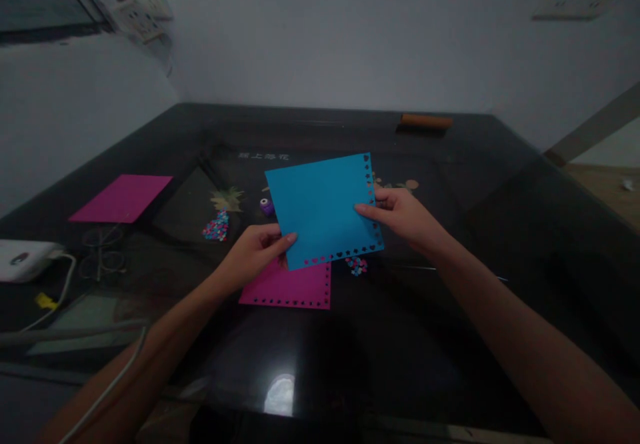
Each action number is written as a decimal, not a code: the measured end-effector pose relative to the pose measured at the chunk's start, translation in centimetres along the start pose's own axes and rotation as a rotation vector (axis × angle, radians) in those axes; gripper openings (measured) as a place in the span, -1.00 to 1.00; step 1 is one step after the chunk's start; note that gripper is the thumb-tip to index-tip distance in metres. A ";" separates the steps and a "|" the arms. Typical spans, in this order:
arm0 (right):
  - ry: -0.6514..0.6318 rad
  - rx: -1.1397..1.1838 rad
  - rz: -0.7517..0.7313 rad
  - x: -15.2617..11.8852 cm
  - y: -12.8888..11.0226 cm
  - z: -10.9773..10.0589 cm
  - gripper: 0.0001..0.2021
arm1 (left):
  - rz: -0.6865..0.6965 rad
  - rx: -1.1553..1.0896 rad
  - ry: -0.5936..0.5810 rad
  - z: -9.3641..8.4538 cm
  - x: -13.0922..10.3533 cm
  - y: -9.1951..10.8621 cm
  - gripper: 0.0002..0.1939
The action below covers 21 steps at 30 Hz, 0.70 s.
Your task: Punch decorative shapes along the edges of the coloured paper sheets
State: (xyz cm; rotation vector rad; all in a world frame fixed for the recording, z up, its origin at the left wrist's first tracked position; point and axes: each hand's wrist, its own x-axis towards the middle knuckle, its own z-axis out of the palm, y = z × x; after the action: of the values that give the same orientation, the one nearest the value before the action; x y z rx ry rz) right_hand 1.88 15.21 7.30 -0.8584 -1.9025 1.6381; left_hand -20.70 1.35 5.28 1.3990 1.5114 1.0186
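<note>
Between both hands, a square sheet of blue paper is held up over the dark table, slightly tilted. Small shapes, hearts and stars among them, are punched along its right and bottom edges. My left hand pinches its lower left side, thumb in front. My right hand grips the right edge, thumb on the front face. Partly hidden below it lies a pink sheet with punched holes along its bottom and right edges. A purple craft punch stands just left of the blue sheet. Small paper cut-outs lie beneath its lower edge.
A pile of colourful cut-outs and another pink sheet lie to the left. Beyond are a white device with a cable and a pair of glasses. An orange-brown roll rests at the table's back.
</note>
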 end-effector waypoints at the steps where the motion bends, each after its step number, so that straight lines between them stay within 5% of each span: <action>1: -0.009 -0.004 -0.002 0.0 -0.1 -0.1 -0.74 | 0.001 0.010 0.006 0.0 0.0 0.0 -0.71; 11: 0.003 0.014 0.005 -0.3 -0.6 -0.2 -0.75 | -0.022 -0.026 -0.034 0.0 0.0 0.4 -0.69; 21: 0.020 0.064 0.046 -0.4 -0.9 0.4 -0.74 | -0.135 -0.057 -0.294 0.1 0.3 0.2 -0.64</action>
State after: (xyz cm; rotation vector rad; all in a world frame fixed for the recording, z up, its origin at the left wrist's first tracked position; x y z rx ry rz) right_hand 1.71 14.57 8.11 -0.8958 -1.8197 1.7016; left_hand -20.59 1.65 5.40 1.3230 1.3292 0.7318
